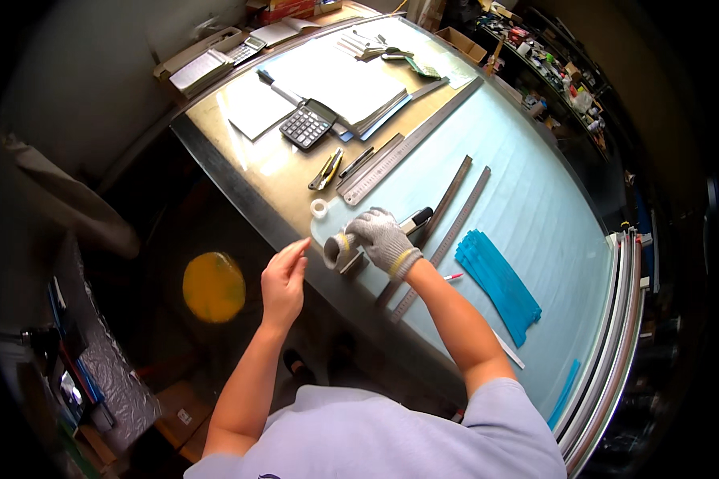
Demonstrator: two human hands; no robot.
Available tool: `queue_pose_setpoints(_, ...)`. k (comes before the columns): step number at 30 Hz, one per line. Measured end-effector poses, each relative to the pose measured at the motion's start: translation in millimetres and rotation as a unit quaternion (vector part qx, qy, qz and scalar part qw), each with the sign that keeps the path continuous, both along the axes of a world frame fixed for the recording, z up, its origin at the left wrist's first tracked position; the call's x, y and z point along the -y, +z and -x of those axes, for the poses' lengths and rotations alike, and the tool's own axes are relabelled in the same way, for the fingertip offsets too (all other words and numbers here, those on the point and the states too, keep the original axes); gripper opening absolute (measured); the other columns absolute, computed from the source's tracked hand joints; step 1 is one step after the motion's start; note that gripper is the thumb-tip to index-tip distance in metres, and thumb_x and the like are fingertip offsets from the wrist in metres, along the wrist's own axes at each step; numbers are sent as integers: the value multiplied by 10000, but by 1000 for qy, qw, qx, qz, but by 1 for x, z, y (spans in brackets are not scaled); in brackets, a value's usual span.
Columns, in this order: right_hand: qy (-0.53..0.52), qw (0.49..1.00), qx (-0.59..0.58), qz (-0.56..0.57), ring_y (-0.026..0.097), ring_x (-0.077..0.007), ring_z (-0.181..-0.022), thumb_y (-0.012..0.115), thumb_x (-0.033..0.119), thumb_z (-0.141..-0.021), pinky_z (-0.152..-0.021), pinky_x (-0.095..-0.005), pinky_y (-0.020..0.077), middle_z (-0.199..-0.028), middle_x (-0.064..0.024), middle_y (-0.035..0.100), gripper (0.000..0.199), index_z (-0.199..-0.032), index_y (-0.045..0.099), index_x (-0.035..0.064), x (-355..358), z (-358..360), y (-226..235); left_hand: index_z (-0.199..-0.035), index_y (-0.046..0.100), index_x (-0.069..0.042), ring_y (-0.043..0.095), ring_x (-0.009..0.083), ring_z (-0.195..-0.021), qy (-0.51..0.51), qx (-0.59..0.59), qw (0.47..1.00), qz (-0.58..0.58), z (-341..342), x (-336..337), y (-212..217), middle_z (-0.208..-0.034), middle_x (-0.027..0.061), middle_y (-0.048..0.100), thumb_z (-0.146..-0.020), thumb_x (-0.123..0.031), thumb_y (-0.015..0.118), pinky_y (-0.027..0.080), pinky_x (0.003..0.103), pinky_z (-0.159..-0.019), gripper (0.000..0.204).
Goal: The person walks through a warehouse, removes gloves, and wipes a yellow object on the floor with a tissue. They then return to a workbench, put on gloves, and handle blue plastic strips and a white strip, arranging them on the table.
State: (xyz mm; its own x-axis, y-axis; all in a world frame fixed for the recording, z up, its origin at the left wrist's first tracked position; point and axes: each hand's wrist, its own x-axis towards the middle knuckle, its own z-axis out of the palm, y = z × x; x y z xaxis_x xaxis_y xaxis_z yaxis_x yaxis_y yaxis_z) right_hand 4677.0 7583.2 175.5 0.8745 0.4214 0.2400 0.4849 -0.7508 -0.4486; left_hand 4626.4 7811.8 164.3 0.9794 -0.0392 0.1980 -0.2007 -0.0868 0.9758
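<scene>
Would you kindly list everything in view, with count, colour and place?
Table: one, pale blue and tan, centre
Papers: several, white, far table
Calculators: at least two, dark, upper left
Cutter: one, yellow-black, left of rulers
Rulers: several, grey, mid-table
Marker: one, black-white, by right hand
Ring: one, white, table's left
Strips: uncountable bundle, blue, table's right
Round seat-like thing: one, yellow, left
Foil sheet: one, silver, lower left
Shelf clutter: uncountable, mixed, upper right
Loose glove: apparently one, grey-yellow, at right hand
Shirt: one, pale lavender, bottom
Left hand: one, bare, left of loose glove
Right hand: one, grey-gloved, holding loose glove
</scene>
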Motion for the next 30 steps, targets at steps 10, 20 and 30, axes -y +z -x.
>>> queue_pose_setpoints(10,-230,947,3,-223,639,-356,-852,677,135,-846,-761,-425,517,-934,-171,659,201,-1014,676,24,-51,96,43,-936,648,-25,570,50,-629,-102,-225,959,140,34,-16,22,-793,11,669,-898,-79,685,446,199,-542,76)
queue_pose_setpoints(20,-93,755,-446,-471,651,-134,-784,733,208,-895,-736,-285,528,-871,-68,710,227,-969,696,-4,-84,158,-6,-1058,647,-3,625,83,-825,-210,-341,891,214,93,-64,-11,-949,27,681,-947,-115,670,516,245,-758,160)
queue_pose_setpoints(30,-35,386,-482,-786,640,-227,-989,534,204,-1027,-878,-333,549,-1066,-104,638,213,-1096,613,18,-114,162,-14,-1010,593,-39,588,74,-774,-209,-321,888,254,108,-89,-49,-889,8,646,-968,-162,650,487,226,-713,141)
